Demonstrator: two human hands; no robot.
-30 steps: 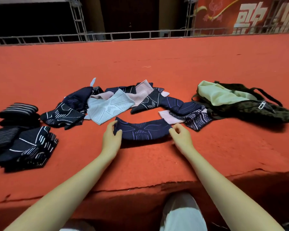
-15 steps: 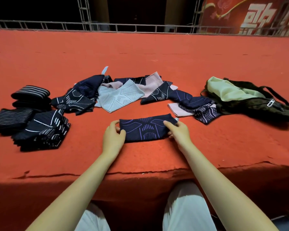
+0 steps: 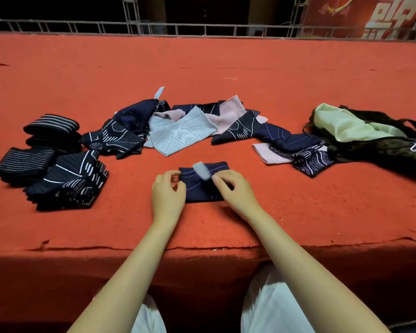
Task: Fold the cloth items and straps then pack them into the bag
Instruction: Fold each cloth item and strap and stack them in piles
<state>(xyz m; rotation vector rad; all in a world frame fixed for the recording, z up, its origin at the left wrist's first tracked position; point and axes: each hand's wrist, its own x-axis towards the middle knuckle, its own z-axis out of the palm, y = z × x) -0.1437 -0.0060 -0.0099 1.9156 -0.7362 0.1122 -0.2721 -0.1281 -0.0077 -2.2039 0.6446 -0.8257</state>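
Note:
A navy cloth [image 3: 202, 188] with purple lines lies folded on the red carpet [image 3: 226, 68], a grey tag [image 3: 201, 170] sticking up from its top layer. My left hand [image 3: 168, 193] grips its left edge with curled fingers, thumb on the fabric. From the right, my right hand [image 3: 237, 191] pinches the top layer just beside the tag. The dark olive bag [image 3: 380, 145] with a pale green lining lies open at the right. Unfolded navy, pink and light blue cloths [image 3: 178, 131] are heaped behind the hands.
A stack of folded dark patterned cloths [image 3: 67, 181] sits at the left, with rolled striped straps [image 3: 51, 127] behind and beside it. More loose cloths [image 3: 296, 150] lie against the bag. The carpet's front edge [image 3: 202, 248] drops off by my knees. A metal railing [image 3: 202, 27] runs along the back.
The navy cloth has been folded over on itself and is now about half as wide. My right hand moved left with its end, and the grey tag now shows on top.

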